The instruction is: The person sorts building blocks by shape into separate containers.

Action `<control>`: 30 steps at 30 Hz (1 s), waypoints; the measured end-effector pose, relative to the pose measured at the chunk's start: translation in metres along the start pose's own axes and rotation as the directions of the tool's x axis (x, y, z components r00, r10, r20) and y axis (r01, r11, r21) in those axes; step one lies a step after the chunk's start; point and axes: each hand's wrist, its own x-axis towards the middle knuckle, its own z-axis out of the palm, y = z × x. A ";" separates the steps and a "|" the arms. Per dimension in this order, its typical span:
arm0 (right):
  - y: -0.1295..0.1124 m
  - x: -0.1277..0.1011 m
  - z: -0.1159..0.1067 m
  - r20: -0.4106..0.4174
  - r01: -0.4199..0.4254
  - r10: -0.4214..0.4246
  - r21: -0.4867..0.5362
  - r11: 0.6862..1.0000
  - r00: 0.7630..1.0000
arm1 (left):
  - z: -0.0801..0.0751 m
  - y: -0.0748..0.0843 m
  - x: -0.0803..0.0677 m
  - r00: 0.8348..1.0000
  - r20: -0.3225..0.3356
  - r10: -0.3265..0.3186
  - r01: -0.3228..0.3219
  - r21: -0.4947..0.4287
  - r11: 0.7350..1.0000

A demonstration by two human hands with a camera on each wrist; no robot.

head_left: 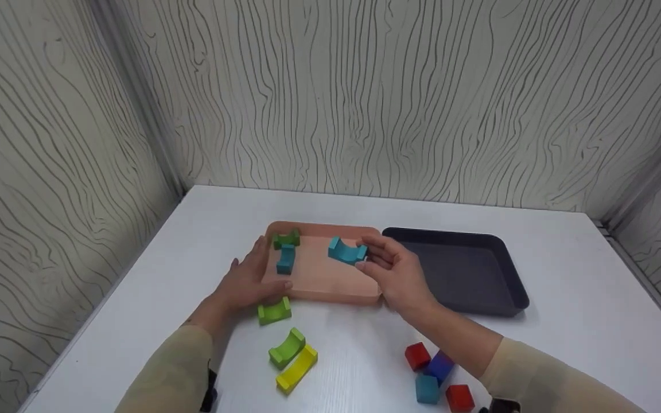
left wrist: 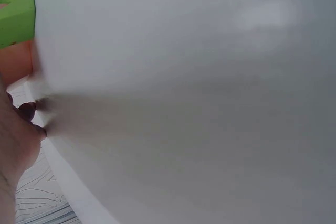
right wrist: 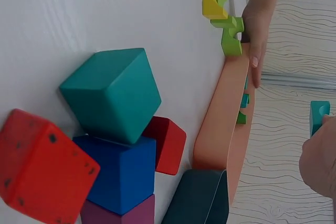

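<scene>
My right hand point(head_left: 395, 275) pinches teal arch block point(head_left: 346, 250) over pink tray point(head_left: 330, 281), frame centre | left hand point(head_left: 247, 281) flat, fingers relaxed, steadying tray edge.

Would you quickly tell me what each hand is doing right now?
Left hand: open, fingers resting flat on the pink tray.
Right hand: pinching the teal arch block over the tray.
</scene>
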 end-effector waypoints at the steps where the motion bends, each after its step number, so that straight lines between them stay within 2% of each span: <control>1: 0.001 0.003 0.001 0.004 -0.003 0.003 0.009 1.000 1.000 | 0.000 0.000 0.000 1.000 -0.001 -0.002 0.002 -0.004 1.000; 14: 0.016 0.040 0.002 0.058 0.018 -0.019 0.018 1.000 0.998 | 0.001 0.002 -0.004 1.000 -0.017 0.011 -0.011 -0.009 1.000; 22: 0.022 0.060 0.003 0.046 0.035 -0.036 0.019 0.999 0.998 | -0.001 0.005 -0.002 1.000 -0.007 -0.011 0.011 -0.009 1.000; 30: 0.027 0.075 0.010 0.050 0.014 -0.014 0.006 1.000 0.999 | 0.000 -0.001 0.001 1.000 -0.001 0.005 -0.005 -0.014 1.000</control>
